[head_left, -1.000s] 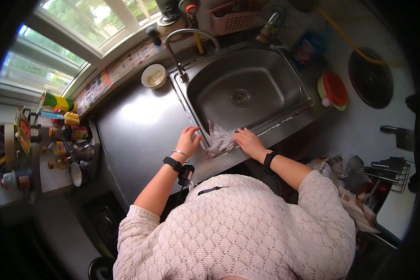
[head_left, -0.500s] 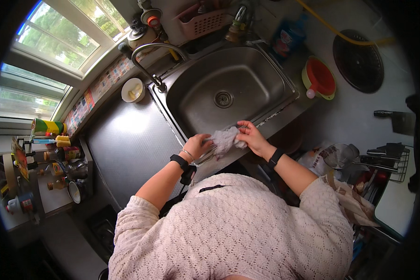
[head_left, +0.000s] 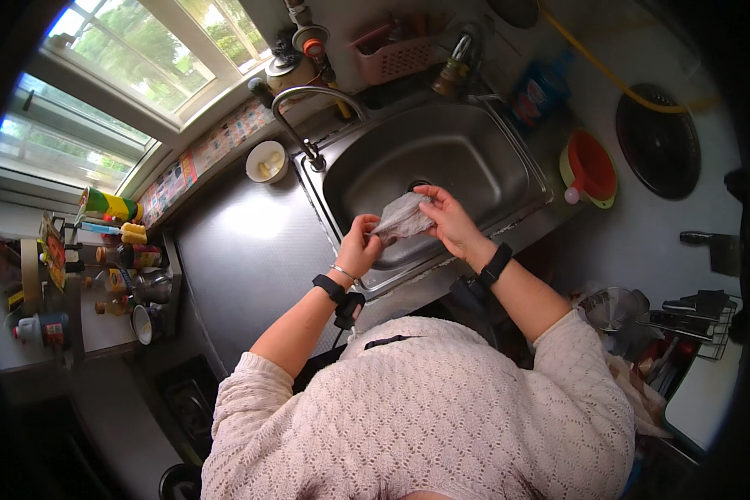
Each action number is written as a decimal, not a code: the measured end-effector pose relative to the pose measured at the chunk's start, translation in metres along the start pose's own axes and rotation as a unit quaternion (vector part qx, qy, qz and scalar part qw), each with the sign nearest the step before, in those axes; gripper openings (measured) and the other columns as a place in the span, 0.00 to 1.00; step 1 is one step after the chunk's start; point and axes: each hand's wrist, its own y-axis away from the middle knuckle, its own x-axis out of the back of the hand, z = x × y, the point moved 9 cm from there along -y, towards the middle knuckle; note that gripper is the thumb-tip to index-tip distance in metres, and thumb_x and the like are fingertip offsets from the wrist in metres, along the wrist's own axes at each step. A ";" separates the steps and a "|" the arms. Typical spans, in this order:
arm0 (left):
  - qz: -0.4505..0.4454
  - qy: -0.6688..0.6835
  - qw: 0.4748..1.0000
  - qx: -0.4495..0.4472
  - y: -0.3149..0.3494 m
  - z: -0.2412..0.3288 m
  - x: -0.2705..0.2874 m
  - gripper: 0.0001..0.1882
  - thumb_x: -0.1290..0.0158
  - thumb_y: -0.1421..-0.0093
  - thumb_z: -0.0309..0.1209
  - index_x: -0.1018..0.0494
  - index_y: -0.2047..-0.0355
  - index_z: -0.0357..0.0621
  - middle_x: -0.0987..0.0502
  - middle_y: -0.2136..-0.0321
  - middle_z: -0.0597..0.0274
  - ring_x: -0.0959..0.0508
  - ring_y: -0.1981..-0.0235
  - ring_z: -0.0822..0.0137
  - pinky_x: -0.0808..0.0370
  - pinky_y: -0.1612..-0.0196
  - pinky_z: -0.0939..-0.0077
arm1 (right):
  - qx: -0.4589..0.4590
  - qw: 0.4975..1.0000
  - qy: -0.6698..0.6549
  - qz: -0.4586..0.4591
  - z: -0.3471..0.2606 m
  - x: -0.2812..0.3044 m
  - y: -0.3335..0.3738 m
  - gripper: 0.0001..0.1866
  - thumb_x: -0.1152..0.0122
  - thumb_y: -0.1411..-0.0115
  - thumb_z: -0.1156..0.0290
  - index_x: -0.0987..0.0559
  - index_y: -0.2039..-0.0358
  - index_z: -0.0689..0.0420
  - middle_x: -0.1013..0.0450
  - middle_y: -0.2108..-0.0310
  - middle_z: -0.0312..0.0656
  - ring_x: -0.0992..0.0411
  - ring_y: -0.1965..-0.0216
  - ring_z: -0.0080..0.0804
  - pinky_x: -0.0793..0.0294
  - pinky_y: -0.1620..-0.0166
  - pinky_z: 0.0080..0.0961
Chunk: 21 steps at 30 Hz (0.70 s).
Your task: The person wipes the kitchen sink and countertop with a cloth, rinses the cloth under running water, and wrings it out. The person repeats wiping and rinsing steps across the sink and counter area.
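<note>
A greyish-white cloth [head_left: 402,215], crumpled and thin-looking, is stretched between my hands over the near side of the steel sink [head_left: 483,154]. My left hand [head_left: 359,247] pinches its left end, with a wristband and a bangle on that arm. My right hand [head_left: 455,223] grips the cloth's right end, thumb and fingers closed on it. Just above the cloth, part of the sink drain [head_left: 422,183] shows; the cloth and my hand hide the rest. The curved tap [head_left: 317,89] stands at the sink's left corner.
Left of the sink, a white bowl [head_left: 253,172] with pale pieces rests on the metal counter [head_left: 225,267]. A red and green basin [head_left: 590,158] and a blue bottle [head_left: 540,87] stand to the right. A cleaver [head_left: 717,252] hangs at the far right. Bottles and jars crowd the left shelf.
Both hands have lifted the cloth from the sink's front edge to over the basin. The cloth is now spread wider between them. The whole view has shifted slightly.
</note>
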 end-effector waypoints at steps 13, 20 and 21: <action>0.130 -0.252 0.949 -0.134 0.017 0.049 0.062 0.10 0.44 0.40 0.33 0.24 0.64 0.39 0.25 0.66 0.53 0.23 0.66 0.53 0.26 0.62 0.67 | 0.038 0.952 0.282 -0.110 0.015 -0.026 -0.011 0.33 0.30 0.47 0.69 0.32 0.44 0.65 0.26 0.57 0.43 0.27 0.57 0.31 0.27 0.52 0.25; 0.205 -0.212 0.955 -0.043 0.007 0.039 0.064 0.19 0.55 0.33 0.42 0.23 0.61 0.38 0.23 0.67 0.54 0.23 0.65 0.61 0.27 0.63 0.71 | 0.379 0.753 0.538 0.001 -0.013 -0.057 0.008 0.16 0.37 0.44 0.60 0.20 0.62 0.58 0.28 0.66 0.48 0.28 0.60 0.45 0.29 0.56 0.34; 0.179 -0.091 0.980 0.011 0.003 0.024 0.060 0.20 0.56 0.32 0.43 0.23 0.59 0.39 0.23 0.67 0.56 0.24 0.65 0.64 0.27 0.63 0.73 | 0.325 0.795 0.510 -0.040 -0.006 -0.063 0.001 0.16 0.37 0.43 0.60 0.20 0.62 0.59 0.28 0.65 0.48 0.28 0.61 0.44 0.28 0.57 0.34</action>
